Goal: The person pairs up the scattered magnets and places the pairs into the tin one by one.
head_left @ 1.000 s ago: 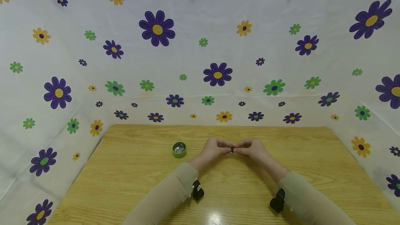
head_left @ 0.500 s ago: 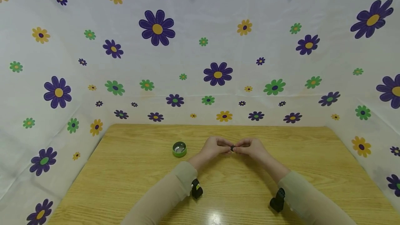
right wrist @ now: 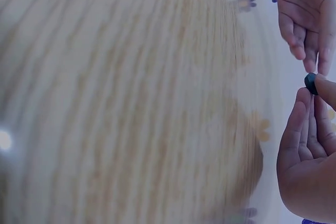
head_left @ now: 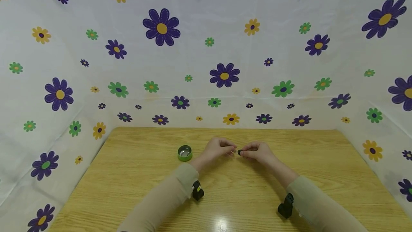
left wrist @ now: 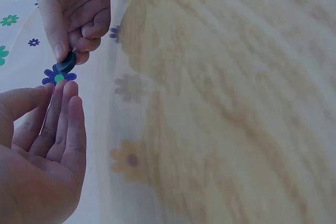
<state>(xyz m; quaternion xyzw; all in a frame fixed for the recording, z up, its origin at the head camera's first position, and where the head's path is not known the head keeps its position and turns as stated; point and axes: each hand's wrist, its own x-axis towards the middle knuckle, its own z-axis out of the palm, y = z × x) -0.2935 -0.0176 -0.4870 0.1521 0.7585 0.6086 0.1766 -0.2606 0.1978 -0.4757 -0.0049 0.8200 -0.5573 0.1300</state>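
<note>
My right hand (head_left: pixel 259 151) pinches a small dark disc-like piece (left wrist: pixel 66 63) between thumb and fingertips. It looks bluish-black and rounded, and its exact kind is too small to tell. Just to the left, my left hand (head_left: pixel 217 148) is apart from the piece, its fingers fairly straight and nothing seen between them. The left wrist view has the left hand's fingertips pointing toward the piece from below. A round green tin (head_left: pixel 185 153), open at the top with a silvery inside, stands on the table left of both hands.
The wooden table (head_left: pixel 145 185) runs back to a white flower-printed cloth (head_left: pixel 190 56) that encloses it behind and at both sides. A black camera (head_left: pixel 197 191) is strapped at the left wrist, another camera (head_left: pixel 285 206) at the right.
My left hand has let go of the small dark piece and drawn slightly left, toward the tin. The right hand keeps its pinch on the piece, nearly still.
</note>
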